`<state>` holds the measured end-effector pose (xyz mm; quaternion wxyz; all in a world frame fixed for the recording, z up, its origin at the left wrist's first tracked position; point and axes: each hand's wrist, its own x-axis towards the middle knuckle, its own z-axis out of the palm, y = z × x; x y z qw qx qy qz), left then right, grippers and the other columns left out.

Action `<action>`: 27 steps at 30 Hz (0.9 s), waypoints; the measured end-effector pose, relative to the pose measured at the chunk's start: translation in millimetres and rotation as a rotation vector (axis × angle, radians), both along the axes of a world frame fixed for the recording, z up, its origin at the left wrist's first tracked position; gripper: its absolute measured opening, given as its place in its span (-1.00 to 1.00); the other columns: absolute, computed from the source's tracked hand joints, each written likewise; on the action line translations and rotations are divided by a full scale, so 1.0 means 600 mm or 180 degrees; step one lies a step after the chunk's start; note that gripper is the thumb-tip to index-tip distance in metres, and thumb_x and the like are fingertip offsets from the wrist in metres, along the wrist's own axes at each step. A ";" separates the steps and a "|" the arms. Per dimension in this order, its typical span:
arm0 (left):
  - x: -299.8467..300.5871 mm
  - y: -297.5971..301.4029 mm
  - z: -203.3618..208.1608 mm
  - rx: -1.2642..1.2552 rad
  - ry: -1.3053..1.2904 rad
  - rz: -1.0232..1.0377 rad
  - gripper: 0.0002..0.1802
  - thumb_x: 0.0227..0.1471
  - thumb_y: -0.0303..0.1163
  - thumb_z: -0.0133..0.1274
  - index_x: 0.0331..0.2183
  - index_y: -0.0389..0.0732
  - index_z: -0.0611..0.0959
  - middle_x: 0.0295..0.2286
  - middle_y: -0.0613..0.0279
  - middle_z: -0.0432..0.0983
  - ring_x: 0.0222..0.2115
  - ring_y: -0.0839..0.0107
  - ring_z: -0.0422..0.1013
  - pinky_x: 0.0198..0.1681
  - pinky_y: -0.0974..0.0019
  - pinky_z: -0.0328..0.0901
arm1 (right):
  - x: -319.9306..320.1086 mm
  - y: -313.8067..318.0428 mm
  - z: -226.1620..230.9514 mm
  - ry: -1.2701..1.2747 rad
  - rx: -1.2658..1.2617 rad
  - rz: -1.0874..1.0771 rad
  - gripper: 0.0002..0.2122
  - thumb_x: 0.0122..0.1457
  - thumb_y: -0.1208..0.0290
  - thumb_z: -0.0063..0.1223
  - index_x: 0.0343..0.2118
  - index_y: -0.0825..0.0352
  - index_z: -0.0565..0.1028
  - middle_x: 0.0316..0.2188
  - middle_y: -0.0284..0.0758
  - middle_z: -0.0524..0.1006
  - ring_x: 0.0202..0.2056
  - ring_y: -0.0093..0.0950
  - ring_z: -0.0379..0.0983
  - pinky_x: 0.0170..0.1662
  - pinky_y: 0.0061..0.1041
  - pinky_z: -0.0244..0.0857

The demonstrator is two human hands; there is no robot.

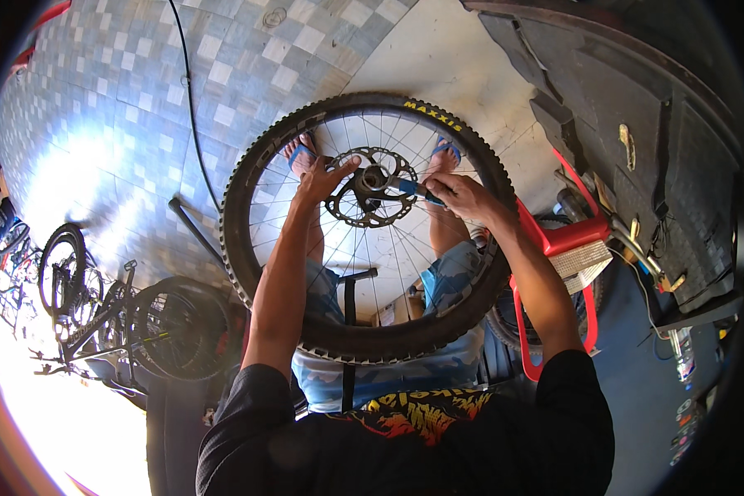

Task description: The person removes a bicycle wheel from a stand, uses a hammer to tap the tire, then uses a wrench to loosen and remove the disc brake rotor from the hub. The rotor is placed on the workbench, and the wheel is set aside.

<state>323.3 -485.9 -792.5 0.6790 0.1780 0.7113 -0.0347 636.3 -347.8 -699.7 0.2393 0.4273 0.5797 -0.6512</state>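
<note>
A bicycle wheel (238, 240) with a knobby black tyre lies in front of me over my legs. A dark disc brake rotor (355, 217) surrounds its hub (374, 178). My right hand (465, 198) is closed around a blue-handled tool (408, 187), whose metal end reaches the hub; its exact kind is unclear. My left hand (321, 178) rests by the rotor's left edge, thumb spread apart from the fingers and pointing toward the hub. Some of its fingers are hidden, and no held object shows.
A red plastic stool (564, 235) carries a box-like block (577, 263) at my right. Beyond it stands a dark panelled bench (628, 157) with tools. Left are a black bicycle (112, 326), a dark bar (194, 227) and a black cable (188, 91) on the tiled floor.
</note>
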 end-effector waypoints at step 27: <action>0.014 0.021 0.020 -0.0008 0.0446 -0.0680 0.28 -0.33 0.38 0.36 0.16 -0.48 0.42 0.04 -0.29 0.48 0.10 -0.07 0.42 0.17 0.08 0.28 | -0.036 -0.029 -0.006 -0.0666 -0.0082 0.1114 -0.31 0.40 -0.23 -0.47 -0.26 0.42 0.50 -0.54 0.07 0.58 -0.44 0.03 0.58 -0.38 -0.04 0.40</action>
